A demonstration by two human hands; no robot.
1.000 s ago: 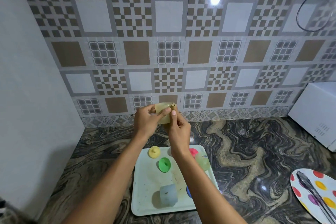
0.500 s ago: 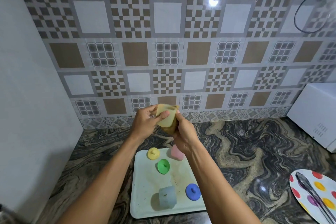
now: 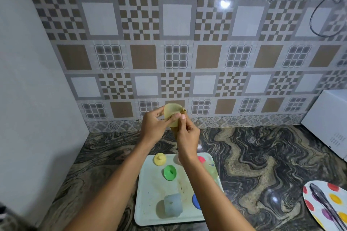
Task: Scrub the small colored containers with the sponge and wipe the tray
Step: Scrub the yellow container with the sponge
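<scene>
My left hand (image 3: 153, 126) grips a small translucent yellow container (image 3: 171, 112), held up above the counter in front of the tiled wall. My right hand (image 3: 187, 134) holds a brownish sponge (image 3: 183, 111) pressed against that container; most of the sponge is hidden by my fingers. Below lies a pale tray (image 3: 150, 193) with smudges. On it sit a yellow lid (image 3: 159, 159), a green lid (image 3: 170, 172), a pale blue container (image 3: 173, 205), a blue lid (image 3: 195, 201) and a pink piece (image 3: 201, 159), the last two partly hidden by my right forearm.
The tray rests on a dark marbled counter (image 3: 253, 155). A spotted plate (image 3: 323, 204) with metal tongs (image 3: 325, 206) lies at the right front. A white appliance (image 3: 328, 122) stands at the right, a white panel (image 3: 28, 90) at the left.
My hands turned the yellow container, its mouth now facing more toward me. My right forearm swung back over the tray and covers part of the blue lid and the pink piece.
</scene>
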